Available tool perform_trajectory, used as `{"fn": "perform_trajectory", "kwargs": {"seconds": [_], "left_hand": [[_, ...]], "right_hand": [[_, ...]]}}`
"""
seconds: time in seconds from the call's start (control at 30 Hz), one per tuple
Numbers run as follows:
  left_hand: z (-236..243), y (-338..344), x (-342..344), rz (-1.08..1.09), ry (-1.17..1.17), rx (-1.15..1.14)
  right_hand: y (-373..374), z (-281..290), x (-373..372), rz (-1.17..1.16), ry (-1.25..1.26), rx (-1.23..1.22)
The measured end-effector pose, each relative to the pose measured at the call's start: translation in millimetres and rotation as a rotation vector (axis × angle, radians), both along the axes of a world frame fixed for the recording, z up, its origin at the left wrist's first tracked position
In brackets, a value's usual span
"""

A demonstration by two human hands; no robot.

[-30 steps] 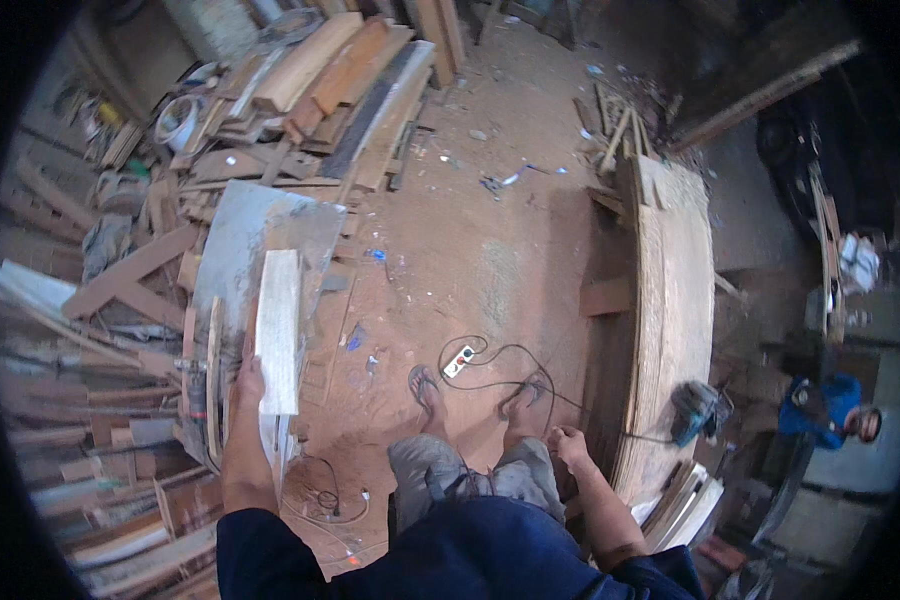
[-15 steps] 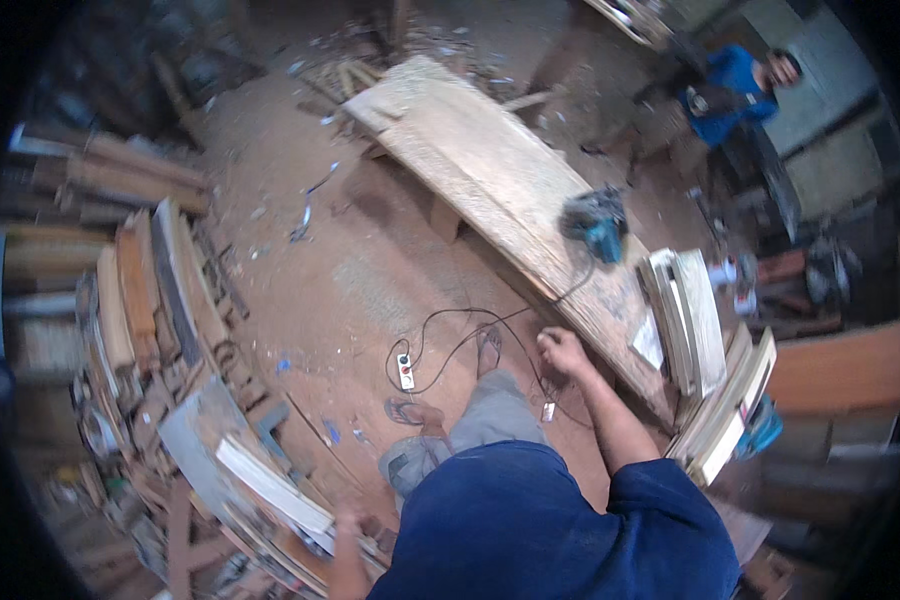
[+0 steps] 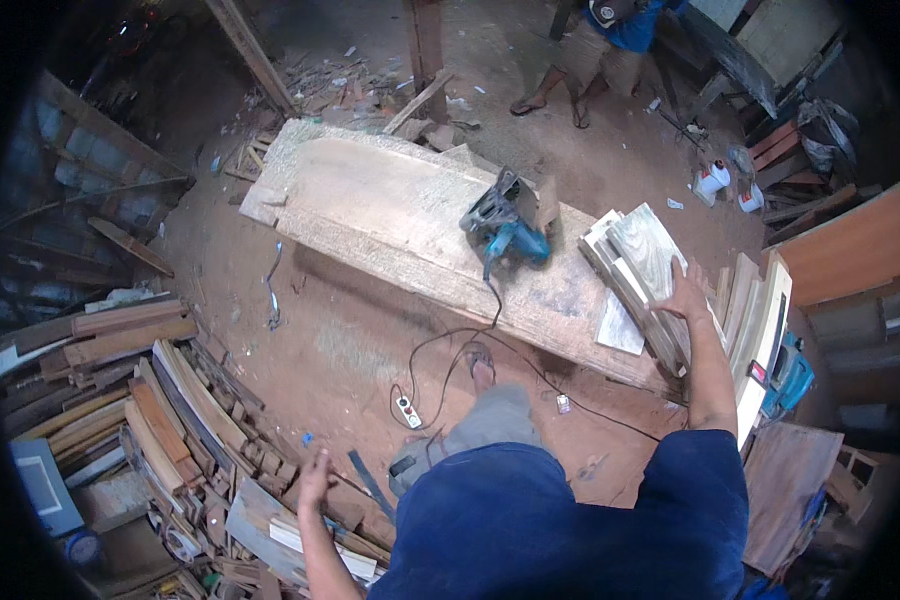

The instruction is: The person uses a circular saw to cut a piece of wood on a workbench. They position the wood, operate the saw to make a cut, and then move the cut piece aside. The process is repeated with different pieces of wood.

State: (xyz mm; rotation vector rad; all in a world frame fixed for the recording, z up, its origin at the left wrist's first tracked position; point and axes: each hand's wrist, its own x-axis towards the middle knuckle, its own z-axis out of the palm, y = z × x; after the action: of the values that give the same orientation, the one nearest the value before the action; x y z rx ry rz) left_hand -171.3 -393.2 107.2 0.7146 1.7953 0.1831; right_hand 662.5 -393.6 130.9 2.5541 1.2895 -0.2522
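My right hand (image 3: 685,298) reaches onto a stack of pale boards (image 3: 635,245) at the bench's right end, fingers spread against the top board. My left hand (image 3: 315,475) hangs open and empty at lower left, above a leaning grey sheet (image 3: 250,515) with white strips. The long rough wooden bench (image 3: 360,215) crosses the middle, bearing a teal-and-black circular saw (image 3: 510,225), left of the boards. Its cord runs down toward a white power strip (image 3: 407,410) on the floor near my feet.
Timber offcuts (image 3: 160,400) are piled at lower left. More planks (image 3: 760,335) and a teal tool (image 3: 790,370) stand right of the bench. Another person (image 3: 615,55) in blue is beyond it, near white containers (image 3: 712,182). Upright posts (image 3: 420,50) rise at the back.
I have turned rightward, bringing the bench across the view. My left hand has left the white board; my right hand has risen onto the stacked boards. The other person now appears higher up.
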Motion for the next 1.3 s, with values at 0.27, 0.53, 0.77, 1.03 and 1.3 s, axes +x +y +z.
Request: {"fn": "perform_trajectory", "kwargs": {"seconds": [0.27,0.53,0.77,1.03,1.3], "left_hand": [[6,65,99,0.068,-0.130,0.181],[44,100,314,-0.205,-0.611,0.271],[111,141,430,0.029,-0.803,0.412],[22,237,332,0.495,-1.115,0.372],[-26,314,250,0.503,-1.061,0.103]], "right_hand": [[-18,-4,42,-0.055,0.288,0.059],[52,54,-52,-0.093,1.027,0.402],[132,115,-216,0.263,0.883,0.421],[180,83,-252,0.163,1.626,0.259],[261,97,-368,0.283,1.326,0.296]]}}
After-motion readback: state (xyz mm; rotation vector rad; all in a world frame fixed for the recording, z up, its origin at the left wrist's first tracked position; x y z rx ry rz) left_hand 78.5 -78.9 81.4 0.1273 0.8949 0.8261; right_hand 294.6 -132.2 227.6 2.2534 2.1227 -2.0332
